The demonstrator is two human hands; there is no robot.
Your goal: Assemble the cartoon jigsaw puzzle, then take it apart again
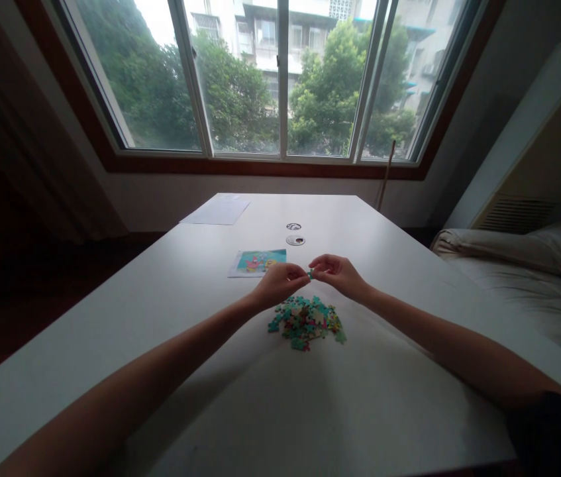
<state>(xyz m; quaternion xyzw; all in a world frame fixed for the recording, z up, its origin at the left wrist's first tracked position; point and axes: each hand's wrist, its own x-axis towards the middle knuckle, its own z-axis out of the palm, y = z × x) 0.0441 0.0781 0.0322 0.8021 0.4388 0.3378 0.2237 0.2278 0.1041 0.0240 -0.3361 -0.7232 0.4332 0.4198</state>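
Observation:
Just beyond a heap of jigsaw pieces (307, 319), my left hand (279, 286) and my right hand (340, 275) meet fingertip to fingertip. A small green jigsaw piece (310, 272) shows between them, pinched from both sides. Whether it is one piece or two joined is too small to tell. The heap, mostly teal with bits of yellow, pink and pale backs, lies loose on the white table (240, 397) below my hands. Behind my left hand lies a colourful picture sheet (256, 261), partly covered by that hand.
Two round inserts (295, 240) are set in the table beyond my hands. White paper (218, 211) lies at the far left corner. A wide window (283, 159) faces the table's far end. To the right stands a pale sofa (503, 271), with a thin stick (387, 175) by the wall.

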